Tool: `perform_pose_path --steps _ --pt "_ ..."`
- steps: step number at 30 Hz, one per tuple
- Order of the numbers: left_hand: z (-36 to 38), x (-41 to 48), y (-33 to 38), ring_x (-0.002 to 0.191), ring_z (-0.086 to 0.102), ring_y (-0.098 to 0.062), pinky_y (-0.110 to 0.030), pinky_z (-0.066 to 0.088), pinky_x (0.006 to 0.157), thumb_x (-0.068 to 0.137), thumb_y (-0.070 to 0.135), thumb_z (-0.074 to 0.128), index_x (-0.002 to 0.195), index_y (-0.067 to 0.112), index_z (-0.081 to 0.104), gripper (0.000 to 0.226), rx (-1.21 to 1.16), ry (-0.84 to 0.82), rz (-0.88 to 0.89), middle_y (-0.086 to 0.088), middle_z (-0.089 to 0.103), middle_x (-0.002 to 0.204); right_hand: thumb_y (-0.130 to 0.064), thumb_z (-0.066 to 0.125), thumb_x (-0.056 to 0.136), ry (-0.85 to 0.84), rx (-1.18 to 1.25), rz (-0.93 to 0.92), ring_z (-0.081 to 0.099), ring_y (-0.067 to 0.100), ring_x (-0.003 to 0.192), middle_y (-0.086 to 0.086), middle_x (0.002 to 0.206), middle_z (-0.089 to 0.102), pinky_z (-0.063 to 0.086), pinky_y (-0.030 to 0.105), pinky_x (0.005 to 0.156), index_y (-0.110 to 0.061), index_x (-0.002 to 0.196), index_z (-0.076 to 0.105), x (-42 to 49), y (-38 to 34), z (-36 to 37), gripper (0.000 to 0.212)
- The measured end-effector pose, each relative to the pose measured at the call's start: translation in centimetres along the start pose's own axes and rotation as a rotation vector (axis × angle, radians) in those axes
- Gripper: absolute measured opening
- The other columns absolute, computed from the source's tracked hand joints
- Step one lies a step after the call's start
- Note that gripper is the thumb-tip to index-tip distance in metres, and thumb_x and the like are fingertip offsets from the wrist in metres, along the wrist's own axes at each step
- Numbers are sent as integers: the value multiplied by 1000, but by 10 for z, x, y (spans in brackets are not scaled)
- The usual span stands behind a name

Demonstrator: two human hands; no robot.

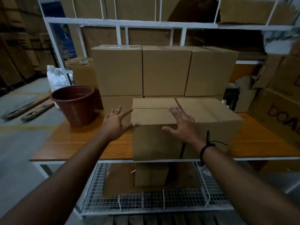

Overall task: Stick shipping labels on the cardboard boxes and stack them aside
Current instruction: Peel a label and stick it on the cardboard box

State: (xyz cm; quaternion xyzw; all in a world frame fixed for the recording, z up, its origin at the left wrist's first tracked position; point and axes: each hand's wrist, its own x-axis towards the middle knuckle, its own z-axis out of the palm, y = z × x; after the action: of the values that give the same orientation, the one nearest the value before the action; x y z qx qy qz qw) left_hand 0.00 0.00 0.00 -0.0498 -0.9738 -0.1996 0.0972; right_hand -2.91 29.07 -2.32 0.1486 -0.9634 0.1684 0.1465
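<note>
Your left hand (pixel 116 123) & right hand (pixel 181 123), both spread wide, flank the near cardboard box (pixel 152 127); brown bucket (pixel 75 104) sits left of your left hand.

Two closed boxes stand side by side at the table (pixel 78 143) front edge. Left hand (pixel 116 123), fingers spread, thumb touching the near box (pixel 154 137) at its upper left corner. Right hand (pixel 181 125), fingers spread, over the same box's top front edge; contact unclear. Second box (pixel 215 127) touches its right side. Stacked boxes (pixel 165 70) behind. Brown pot (pixel 76 104) left of them, upright.
</note>
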Motion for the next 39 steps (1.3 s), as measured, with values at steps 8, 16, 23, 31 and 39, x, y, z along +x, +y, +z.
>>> perform_pose_path --steps 8,16,23,31,39 --pt "45 31 -3 147 17 -37 -54 30 112 80 43 76 151 50 15 93 -176 -186 -139 -9 9 164 -70 34 90 -163 -351 -163 18 28 146 3 162 14 9 55 118 -46 151 12 29 22 31 69" --pt "62 42 -28 128 50 -24 -37 46 103 88 27 71 150 32 35 72 -260 -122 -9 -10 50 144 -51 36 99 -98 -302 -109 28 31 142 0 155 33 19 54 113 -44 147 30 28 4 48 49" --pt "36 24 -97 127 50 -21 -34 52 97 84 19 75 135 48 42 67 -397 -82 26 -7 47 146 -55 44 94 -43 -217 -163 39 31 133 2 146 47 30 48 107 -37 140 46 18 -52 61 49" --pt "20 29 -107 132 38 -15 -39 45 100 82 55 69 137 48 43 62 -515 -72 -27 -1 33 155 -64 52 87 -150 358 343 21 26 144 -4 161 15 31 52 110 -42 143 42 57 -40 36 61" --pt "5 89 -79 140 35 -29 -43 39 108 93 46 61 151 34 33 66 -676 -214 -233 -7 33 156 -65 69 74 -281 701 460 24 24 144 -9 159 22 28 46 112 -45 149 25 79 -27 48 88"
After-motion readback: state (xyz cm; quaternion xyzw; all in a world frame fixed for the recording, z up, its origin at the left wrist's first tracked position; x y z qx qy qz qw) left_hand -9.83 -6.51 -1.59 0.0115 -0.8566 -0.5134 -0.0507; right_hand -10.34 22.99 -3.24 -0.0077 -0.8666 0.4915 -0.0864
